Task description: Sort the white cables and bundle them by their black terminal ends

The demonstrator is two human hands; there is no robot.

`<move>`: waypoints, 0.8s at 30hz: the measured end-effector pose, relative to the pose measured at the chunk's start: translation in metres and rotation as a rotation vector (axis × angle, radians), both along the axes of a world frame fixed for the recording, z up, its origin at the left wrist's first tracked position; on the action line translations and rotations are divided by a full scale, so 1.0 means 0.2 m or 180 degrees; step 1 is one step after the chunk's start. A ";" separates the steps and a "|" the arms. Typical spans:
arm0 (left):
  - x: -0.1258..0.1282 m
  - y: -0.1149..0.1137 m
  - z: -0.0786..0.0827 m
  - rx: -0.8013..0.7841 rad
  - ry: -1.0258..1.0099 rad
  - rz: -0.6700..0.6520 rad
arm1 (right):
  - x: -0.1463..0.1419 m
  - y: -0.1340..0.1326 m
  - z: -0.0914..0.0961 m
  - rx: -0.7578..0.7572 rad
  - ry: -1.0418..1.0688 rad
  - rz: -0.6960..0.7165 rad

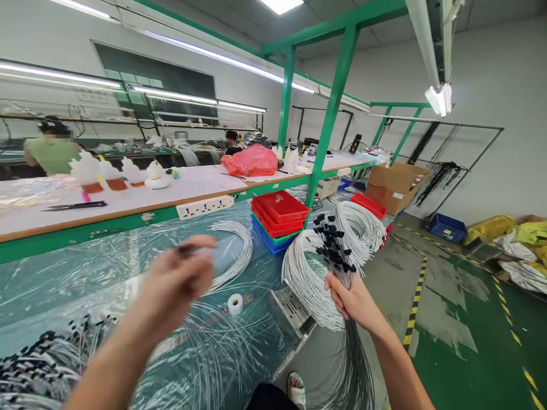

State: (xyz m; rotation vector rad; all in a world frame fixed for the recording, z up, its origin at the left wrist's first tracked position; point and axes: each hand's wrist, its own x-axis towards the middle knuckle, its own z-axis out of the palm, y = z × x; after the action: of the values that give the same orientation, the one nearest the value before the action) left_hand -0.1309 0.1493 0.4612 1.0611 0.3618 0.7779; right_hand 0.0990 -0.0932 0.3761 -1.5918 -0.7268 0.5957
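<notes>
My right hand (352, 299) is wrapped round a bundle of thin grey cables (356, 359). Black connectors (335, 245) fan out above the fist, and the cable tails hang down past the bench edge. My left hand (183, 276) is raised over the bench, blurred, with its fingers curled together. Something dark shows at its fingertips, too smeared to name. Beneath it, loose white cables (213, 341) spread over the plastic-covered bench (162, 285). At the lower left lies a pile of cables with black connectors (47, 359), partly hidden by my left forearm.
Coiled white cables (303, 285) overhang the bench edge beside a metal box (290, 313). Stacked red, green and blue trays (280, 213) stand near a green post (331, 119). A white tape roll (235, 304) lies mid-bench. Two people sit at the far benches.
</notes>
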 end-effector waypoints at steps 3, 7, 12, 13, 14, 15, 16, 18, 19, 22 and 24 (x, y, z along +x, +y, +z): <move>0.34 -0.24 -0.11 0.0132 0.0302 -0.0722 | -0.10 0.05 0.01 -0.0055 0.0057 0.0168; 0.58 -0.39 -0.23 0.0298 -0.0080 -0.0731 | -0.16 0.09 -0.01 -0.0100 0.0072 0.0308; 0.63 -0.39 -0.30 0.0603 -0.0245 -0.0267 | -0.16 0.09 -0.02 -0.0127 0.0100 0.0423; 0.63 -0.38 -0.30 0.0650 -0.0327 -0.0053 | -0.15 0.09 -0.02 -0.0137 0.0093 0.0441; 0.63 -0.36 -0.29 0.0656 -0.0464 0.0193 | -0.15 0.08 -0.02 -0.0152 0.0077 0.0461; 0.63 -0.34 -0.28 0.0610 -0.0650 0.0449 | -0.15 0.08 -0.02 -0.0173 0.0049 0.0487; 0.63 -0.32 -0.25 0.0530 -0.0875 0.0690 | -0.16 0.07 -0.02 -0.0199 0.0021 0.0524; 0.62 -0.24 -0.19 0.0328 -0.1348 0.1075 | -0.16 0.06 -0.03 -0.0251 -0.0016 0.0580; 0.61 -0.19 -0.15 0.0233 -0.1530 0.1208 | -0.15 0.05 -0.03 -0.0275 -0.0040 0.0616; 0.54 0.01 -0.04 -0.0111 -0.1724 0.1542 | -0.13 0.01 -0.06 -0.0344 -0.0115 0.0730; 0.45 0.18 0.02 -0.0486 -0.1723 0.1731 | -0.11 -0.05 -0.08 -0.0438 -0.0121 0.0822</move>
State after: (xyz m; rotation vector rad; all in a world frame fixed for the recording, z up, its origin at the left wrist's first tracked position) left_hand -0.0416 0.1854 0.4649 0.5705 0.2369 1.4574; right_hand 0.0771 -0.1029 0.3598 -1.6514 -0.9454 0.8198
